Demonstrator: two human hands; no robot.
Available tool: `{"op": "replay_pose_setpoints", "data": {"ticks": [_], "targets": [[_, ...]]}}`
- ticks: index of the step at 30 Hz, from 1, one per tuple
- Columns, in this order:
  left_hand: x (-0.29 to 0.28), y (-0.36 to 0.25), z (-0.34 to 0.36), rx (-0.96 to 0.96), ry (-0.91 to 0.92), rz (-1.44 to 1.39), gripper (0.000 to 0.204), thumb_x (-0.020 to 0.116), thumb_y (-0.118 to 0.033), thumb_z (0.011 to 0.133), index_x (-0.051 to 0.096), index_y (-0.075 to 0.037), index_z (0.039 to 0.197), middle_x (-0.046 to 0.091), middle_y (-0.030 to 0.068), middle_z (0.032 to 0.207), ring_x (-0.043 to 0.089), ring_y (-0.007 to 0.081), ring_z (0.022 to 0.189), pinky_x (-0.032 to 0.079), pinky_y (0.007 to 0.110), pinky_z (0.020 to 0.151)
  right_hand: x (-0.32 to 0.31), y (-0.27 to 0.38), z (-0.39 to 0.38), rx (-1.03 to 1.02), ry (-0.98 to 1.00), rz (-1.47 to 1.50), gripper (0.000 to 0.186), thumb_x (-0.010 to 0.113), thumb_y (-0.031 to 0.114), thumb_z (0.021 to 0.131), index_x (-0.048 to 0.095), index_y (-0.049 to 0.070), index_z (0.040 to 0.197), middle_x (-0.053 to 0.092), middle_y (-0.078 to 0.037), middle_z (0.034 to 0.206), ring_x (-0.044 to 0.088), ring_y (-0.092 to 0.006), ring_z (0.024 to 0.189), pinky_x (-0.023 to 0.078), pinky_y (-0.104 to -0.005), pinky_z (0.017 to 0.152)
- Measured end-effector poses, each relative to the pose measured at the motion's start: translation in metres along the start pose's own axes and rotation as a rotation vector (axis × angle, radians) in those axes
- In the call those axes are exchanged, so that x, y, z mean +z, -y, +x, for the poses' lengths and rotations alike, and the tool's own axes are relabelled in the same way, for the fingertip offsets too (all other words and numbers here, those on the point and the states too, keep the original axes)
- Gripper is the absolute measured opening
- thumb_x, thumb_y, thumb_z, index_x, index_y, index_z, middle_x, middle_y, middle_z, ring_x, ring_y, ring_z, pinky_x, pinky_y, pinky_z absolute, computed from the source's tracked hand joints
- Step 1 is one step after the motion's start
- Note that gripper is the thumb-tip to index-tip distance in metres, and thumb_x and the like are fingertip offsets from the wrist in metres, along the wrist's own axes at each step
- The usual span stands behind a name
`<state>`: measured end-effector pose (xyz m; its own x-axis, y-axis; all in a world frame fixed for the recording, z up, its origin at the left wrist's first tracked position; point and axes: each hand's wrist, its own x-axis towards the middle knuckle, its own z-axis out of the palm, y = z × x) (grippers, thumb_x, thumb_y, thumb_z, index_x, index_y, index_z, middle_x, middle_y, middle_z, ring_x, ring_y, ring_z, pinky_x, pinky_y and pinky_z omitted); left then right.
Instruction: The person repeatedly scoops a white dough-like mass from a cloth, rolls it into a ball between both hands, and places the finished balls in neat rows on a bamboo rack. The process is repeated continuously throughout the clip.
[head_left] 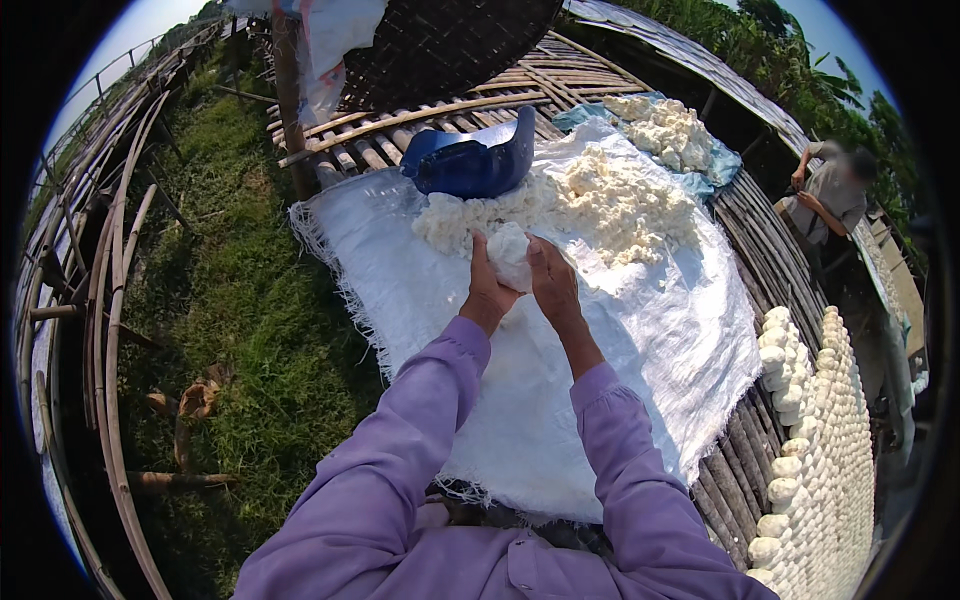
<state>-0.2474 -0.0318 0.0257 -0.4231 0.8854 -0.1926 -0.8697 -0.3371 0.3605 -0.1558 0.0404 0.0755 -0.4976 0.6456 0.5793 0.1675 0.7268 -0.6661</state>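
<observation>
A rounded lump of white dough (pixel 510 256) is cupped between my two hands, over the middle of a white woven sheet (pixel 540 400). My left hand (pixel 487 287) presses on its left side and underneath, and my right hand (pixel 553 285) curves round its right side. Just beyond my hands lies a loose heap of crumbly white dough (pixel 620 205), spread to the right. A dark blue plastic scoop-shaped container (pixel 470 165) rests on the sheet at the far left of the heap.
Rows of white dough balls (pixel 825 470) cover the bamboo platform (pixel 735 490) at right. More crumbly dough (pixel 665 130) sits on a blue plastic sheet at the far right. A woven tray (pixel 450 50) stands at the back. Grass (pixel 250 350) lies left; another person (pixel 830 200) stands far right.
</observation>
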Motion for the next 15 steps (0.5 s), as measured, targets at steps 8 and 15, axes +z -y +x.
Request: {"op": "replay_pose_setpoints", "data": {"ticks": [8, 15], "targets": [[0.033, 0.010, -0.005, -0.017, 0.159, 0.074, 0.088, 0.039, -0.081, 0.090, 0.049, -0.011, 0.142, 0.058, 0.0104, 0.139, 0.056, 0.0320, 0.126, 0.045, 0.051, 0.105, -0.038, 0.018, 0.023, -0.081, 0.107, -0.019, 0.044, 0.051, 0.039, 0.104, 0.068, 0.002, 0.120, 0.074, -0.014, 0.097, 0.071, -0.0267, 0.091, 0.055, -0.0384, 0.083], [0.053, 0.039, -0.026, 0.027, 0.148, 0.062, 0.085, 0.034, -0.077, 0.095, 0.045, -0.010, 0.145, 0.055, 0.0121, 0.141, 0.056, 0.0326, 0.126, 0.045, 0.052, 0.106, -0.076, 0.021, -0.022, -0.099, 0.023, -0.034, 0.043, 0.042, 0.034, 0.107, 0.063, 0.003, 0.129, 0.064, -0.019, 0.127, 0.063, -0.0360, 0.117, 0.049, -0.0407, 0.099]]}}
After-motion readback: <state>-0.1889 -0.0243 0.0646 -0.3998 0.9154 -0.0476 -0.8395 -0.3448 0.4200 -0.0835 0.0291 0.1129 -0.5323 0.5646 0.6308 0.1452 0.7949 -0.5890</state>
